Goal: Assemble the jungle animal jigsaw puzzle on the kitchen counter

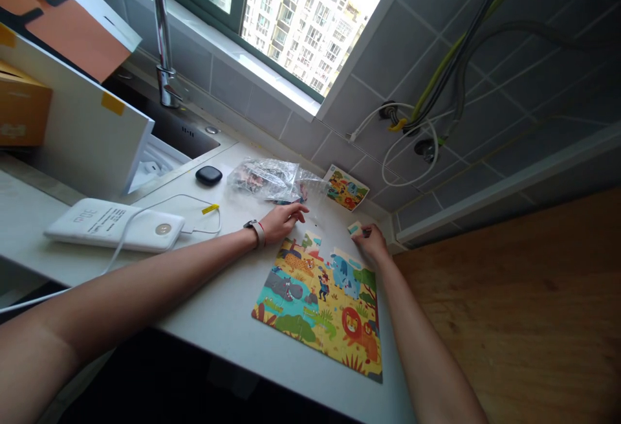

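A jigsaw puzzle (317, 311) with a hippo, lions, elephants and a leopard lies partly joined on the white counter, its far edge uneven. My right hand (372, 243) pinches a small puzzle piece (355, 228) just beyond the puzzle's far right corner. Past the far left corner, my left hand (284, 220) rests low over the counter with its fingers stretched out, next to a clear plastic bag (272, 179) of puzzle pieces. I see nothing in the left hand. Against the tiled wall leans a picture card (346, 188) with a similar animal scene.
At the left lie a white power bank (116, 224) with a cable and a black rounded case (209, 175). Behind them are a sink (189, 142) with a chrome faucet (165, 42) and a white board (92, 113). A wooden surface (514, 294) borders the counter's right side.
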The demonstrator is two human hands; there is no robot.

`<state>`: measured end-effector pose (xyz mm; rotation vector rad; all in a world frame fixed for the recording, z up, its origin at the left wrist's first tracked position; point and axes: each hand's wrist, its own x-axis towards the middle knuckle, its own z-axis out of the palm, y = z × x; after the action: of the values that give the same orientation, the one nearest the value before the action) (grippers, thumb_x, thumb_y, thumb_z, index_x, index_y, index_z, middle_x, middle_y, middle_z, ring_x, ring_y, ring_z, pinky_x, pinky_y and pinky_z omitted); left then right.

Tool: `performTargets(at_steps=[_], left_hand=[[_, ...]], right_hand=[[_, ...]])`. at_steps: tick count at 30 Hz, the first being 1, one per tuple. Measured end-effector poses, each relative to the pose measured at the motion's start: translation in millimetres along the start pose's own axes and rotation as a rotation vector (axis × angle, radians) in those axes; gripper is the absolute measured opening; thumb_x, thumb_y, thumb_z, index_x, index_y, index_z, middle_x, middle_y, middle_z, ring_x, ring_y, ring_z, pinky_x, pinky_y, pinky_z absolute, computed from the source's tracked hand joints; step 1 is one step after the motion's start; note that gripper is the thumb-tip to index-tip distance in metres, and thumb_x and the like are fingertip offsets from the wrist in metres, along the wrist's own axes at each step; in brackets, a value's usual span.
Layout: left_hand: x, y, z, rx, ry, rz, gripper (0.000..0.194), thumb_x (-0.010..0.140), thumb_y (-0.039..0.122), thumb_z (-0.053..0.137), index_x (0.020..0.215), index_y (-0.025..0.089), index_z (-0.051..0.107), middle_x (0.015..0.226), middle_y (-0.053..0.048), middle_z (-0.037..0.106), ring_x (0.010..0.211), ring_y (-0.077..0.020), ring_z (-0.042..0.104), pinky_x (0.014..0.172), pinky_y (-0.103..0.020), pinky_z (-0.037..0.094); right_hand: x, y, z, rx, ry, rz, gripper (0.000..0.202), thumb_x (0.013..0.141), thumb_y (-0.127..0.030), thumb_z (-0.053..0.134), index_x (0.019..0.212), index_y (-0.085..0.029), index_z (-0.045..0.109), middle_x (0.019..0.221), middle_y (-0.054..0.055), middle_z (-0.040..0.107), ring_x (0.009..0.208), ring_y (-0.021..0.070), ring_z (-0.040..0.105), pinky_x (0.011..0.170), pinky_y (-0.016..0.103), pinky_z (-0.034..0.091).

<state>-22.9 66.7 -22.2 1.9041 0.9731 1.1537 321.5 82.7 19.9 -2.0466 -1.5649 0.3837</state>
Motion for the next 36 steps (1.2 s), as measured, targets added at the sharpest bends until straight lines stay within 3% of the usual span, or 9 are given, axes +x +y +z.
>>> performTargets(at_steps=[4,5,8,12,17,20,25,30,36], left_hand=[[0.4,0.3,0.8,0.034,-0.048,-0.031,0.030,0.099,0.024,0.047,0.117,0.018,0.070,0.095,-0.004,0.080,0.079,-0.0164,0.071,0.079,-0.028,0.056],[0.2,0.9,1.0,0.042,-0.076,-0.029,0.030,0.101,0.028,0.048,0.117,0.018,0.071,0.096,-0.004,0.080,0.080,-0.0166,0.071,0.079,-0.028,0.055],[-1.6,3.8,1.4,0.069,-0.153,0.007,0.033,0.103,0.036,0.050,0.119,0.018,0.072,0.098,-0.005,0.080,0.083,-0.0176,0.071,0.079,-0.027,0.054],[-4.1,5.7,1.2,0.100,-0.198,0.073,0.032,0.101,0.036,0.057,0.122,0.018,0.073,0.097,-0.006,0.079,0.085,-0.0182,0.071,0.079,-0.027,0.052],[-3.5,2.2,0.4,0.111,-0.283,0.180,0.021,0.097,0.027,0.062,0.106,0.020,0.079,0.098,-0.006,0.080,0.088,-0.0186,0.072,0.083,-0.028,0.052],[-2.8,1.5,0.2,0.091,-0.264,0.163,0.019,0.095,0.024,0.063,0.102,0.019,0.079,0.095,-0.006,0.080,0.084,-0.0179,0.072,0.080,-0.027,0.052],[-2.2,5.3,-0.9,-0.009,-0.153,0.052,0.019,0.095,0.030,0.064,0.098,0.016,0.078,0.087,-0.004,0.078,0.074,-0.0147,0.068,0.070,-0.024,0.051],[-1.3,8.5,-1.3,-0.057,-0.092,-0.012,0.022,0.092,0.035,0.068,0.093,0.015,0.077,0.077,-0.002,0.074,0.058,-0.0092,0.056,0.057,-0.021,0.044],[-3.3,14.1,1.0,-0.087,-0.079,0.026,0.023,0.090,0.036,0.072,0.097,0.015,0.076,0.078,-0.002,0.074,0.059,-0.0094,0.058,0.057,-0.020,0.045]], right_hand=[[-39.6,-23.4,14.4,0.200,-0.041,-0.093,0.041,0.076,-0.051,0.071,0.098,-0.017,0.068,0.083,0.007,0.074,0.076,0.0220,0.069,0.065,0.032,0.054],[-52.8,-30.2,20.8,0.352,-0.087,-0.120,0.044,0.078,-0.053,0.071,0.101,-0.016,0.069,0.083,0.007,0.073,0.072,0.0209,0.068,0.063,0.031,0.053],[-90.7,-49.1,43.2,0.593,-0.233,-0.180,0.044,0.078,-0.052,0.077,0.105,-0.018,0.071,0.079,0.002,0.071,0.064,0.0163,0.062,0.058,0.028,0.050],[-118.0,-64.0,64.8,0.759,-0.223,-0.170,0.046,0.077,-0.046,0.082,0.111,-0.020,0.067,0.082,0.001,0.071,0.071,0.0166,0.066,0.067,0.029,0.055],[-122.1,-64.3,67.8,0.760,-0.214,-0.139,0.041,0.075,-0.047,0.083,0.102,-0.020,0.068,0.093,0.007,0.077,0.086,0.0213,0.072,0.081,0.035,0.060],[-122.3,-62.8,67.0,0.773,-0.218,-0.138,0.039,0.076,-0.047,0.082,0.101,-0.020,0.068,0.098,0.009,0.078,0.090,0.0222,0.073,0.084,0.037,0.061],[-125.3,-64.6,69.5,0.789,-0.246,-0.110,0.037,0.075,-0.047,0.083,0.097,-0.021,0.069,0.092,0.006,0.077,0.085,0.0223,0.074,0.079,0.037,0.063],[-128.8,-68.2,69.7,0.793,-0.285,-0.111,0.037,0.077,-0.050,0.081,0.097,-0.021,0.070,0.088,0.004,0.076,0.078,0.0208,0.073,0.078,0.037,0.063],[-130.3,-70.5,65.5,0.729,-0.261,-0.140,0.036,0.080,-0.053,0.079,0.088,-0.020,0.068,0.082,0.004,0.073,0.072,0.0196,0.072,0.070,0.032,0.059]])
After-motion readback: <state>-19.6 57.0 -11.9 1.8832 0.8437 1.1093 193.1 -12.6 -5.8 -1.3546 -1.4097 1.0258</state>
